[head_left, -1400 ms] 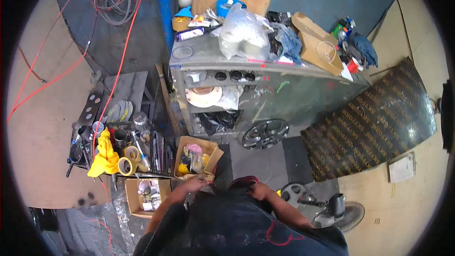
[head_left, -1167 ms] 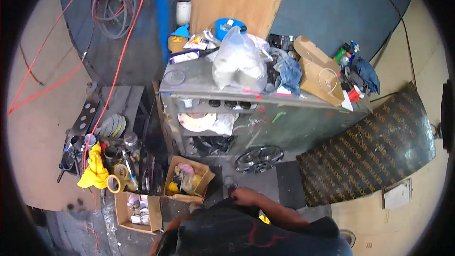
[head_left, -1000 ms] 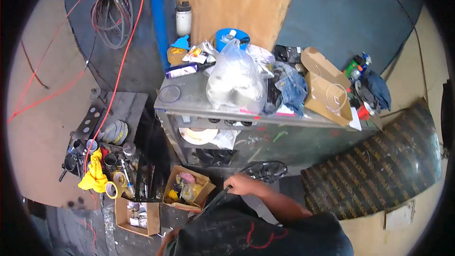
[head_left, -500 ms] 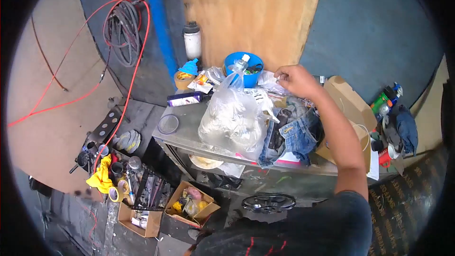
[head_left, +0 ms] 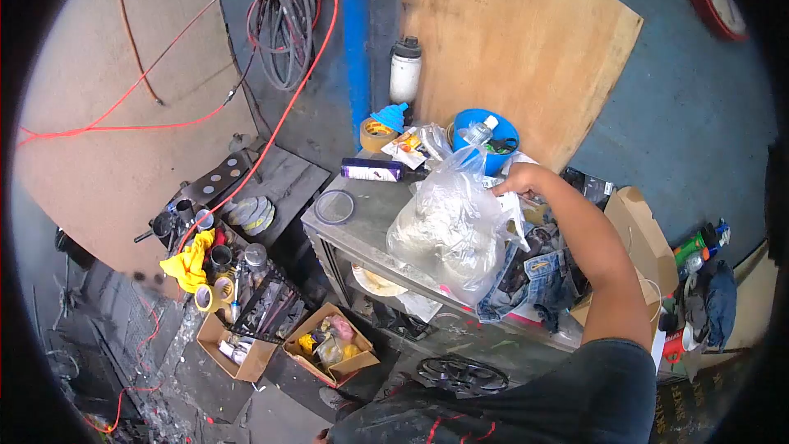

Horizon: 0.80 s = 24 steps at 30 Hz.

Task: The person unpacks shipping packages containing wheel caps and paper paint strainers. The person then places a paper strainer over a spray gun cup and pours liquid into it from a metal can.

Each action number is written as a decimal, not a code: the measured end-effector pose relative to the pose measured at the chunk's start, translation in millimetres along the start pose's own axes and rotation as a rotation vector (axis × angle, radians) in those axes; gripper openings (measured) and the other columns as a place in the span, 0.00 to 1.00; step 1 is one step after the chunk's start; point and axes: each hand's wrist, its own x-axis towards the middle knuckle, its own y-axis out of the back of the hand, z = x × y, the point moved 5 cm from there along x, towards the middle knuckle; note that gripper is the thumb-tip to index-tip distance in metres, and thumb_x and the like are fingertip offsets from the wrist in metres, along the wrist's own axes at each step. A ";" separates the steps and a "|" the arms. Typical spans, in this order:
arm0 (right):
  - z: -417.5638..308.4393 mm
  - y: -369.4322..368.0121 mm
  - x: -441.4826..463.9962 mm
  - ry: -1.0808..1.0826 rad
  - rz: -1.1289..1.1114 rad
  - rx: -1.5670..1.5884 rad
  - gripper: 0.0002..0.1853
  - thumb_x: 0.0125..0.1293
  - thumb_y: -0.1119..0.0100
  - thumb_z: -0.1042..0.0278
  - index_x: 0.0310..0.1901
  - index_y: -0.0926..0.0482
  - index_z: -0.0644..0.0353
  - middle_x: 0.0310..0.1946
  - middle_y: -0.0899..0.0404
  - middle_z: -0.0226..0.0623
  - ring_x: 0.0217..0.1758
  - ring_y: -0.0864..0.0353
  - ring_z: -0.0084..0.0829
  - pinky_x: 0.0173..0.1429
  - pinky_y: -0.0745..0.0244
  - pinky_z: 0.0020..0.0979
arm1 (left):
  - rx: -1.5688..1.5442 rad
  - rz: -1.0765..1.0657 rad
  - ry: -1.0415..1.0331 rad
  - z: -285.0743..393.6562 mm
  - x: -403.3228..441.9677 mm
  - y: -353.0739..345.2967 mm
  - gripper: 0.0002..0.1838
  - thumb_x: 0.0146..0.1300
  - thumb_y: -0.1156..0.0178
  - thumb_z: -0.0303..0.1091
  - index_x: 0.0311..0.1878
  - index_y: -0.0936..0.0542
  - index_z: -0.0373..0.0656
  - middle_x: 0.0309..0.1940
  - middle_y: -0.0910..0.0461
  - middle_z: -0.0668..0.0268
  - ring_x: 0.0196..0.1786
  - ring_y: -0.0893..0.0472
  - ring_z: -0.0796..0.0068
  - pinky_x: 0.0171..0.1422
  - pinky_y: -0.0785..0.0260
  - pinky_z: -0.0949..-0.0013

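Note:
My right hand (head_left: pixel 524 181) reaches over the workbench (head_left: pixel 374 238), beside the upper right side of a clear plastic bag (head_left: pixel 448 226) filled with white material. Its fingers are bent together and point left, close to the bag and a white printed packet or cloth (head_left: pixel 514 218). What is between the fingertips, if anything, is hidden. Below the hand lie crumpled denim pieces (head_left: pixel 542 275). Just behind it stands a blue bucket (head_left: pixel 501 163) with a clear bottle (head_left: pixel 478 130) in it. My left hand does not show clearly; only a sliver of skin appears at the bottom edge.
A purple-labelled bottle (head_left: pixel 371 169), a tape roll (head_left: pixel 376 136) and a white flask (head_left: pixel 404 74) are left of the bag. An open cardboard box (head_left: pixel 645 226) stands at right. Small boxes (head_left: pixel 333 345) and a wheel-like black part (head_left: pixel 463 374) lie below. A red hose (head_left: pixel 316 62) hangs at left.
My right hand has come down and towards me, from near the bucket to the bag's right side. The view has swung, so the bench appears farther right and lower.

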 end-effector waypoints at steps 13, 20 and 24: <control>54.8 55.6 -110.1 0.182 0.177 0.702 0.26 0.66 0.28 0.59 0.63 0.20 0.59 0.50 0.13 0.37 0.47 0.13 0.29 0.42 0.17 0.35 | 0.032 0.010 -0.062 7.6 11.2 14.8 0.25 0.69 0.36 0.44 0.65 0.23 0.41 0.53 0.14 0.55 0.54 0.15 0.66 0.59 0.24 0.60; 53.2 36.8 -186.1 0.358 0.376 0.938 0.26 0.72 0.34 0.58 0.62 0.24 0.71 0.49 0.13 0.42 0.43 0.13 0.28 0.45 0.17 0.32 | 0.110 0.088 -0.375 67.8 26.1 57.5 0.24 0.69 0.36 0.43 0.64 0.22 0.41 0.52 0.14 0.55 0.53 0.15 0.67 0.58 0.24 0.60; 15.0 -22.4 -244.0 0.391 0.252 1.483 0.26 0.73 0.36 0.53 0.57 0.22 0.72 0.46 0.13 0.46 0.42 0.10 0.32 0.44 0.13 0.33 | -0.197 0.051 -0.604 188.0 -26.8 79.6 0.22 0.74 0.39 0.35 0.65 0.25 0.33 0.57 0.16 0.55 0.61 0.19 0.65 0.69 0.30 0.62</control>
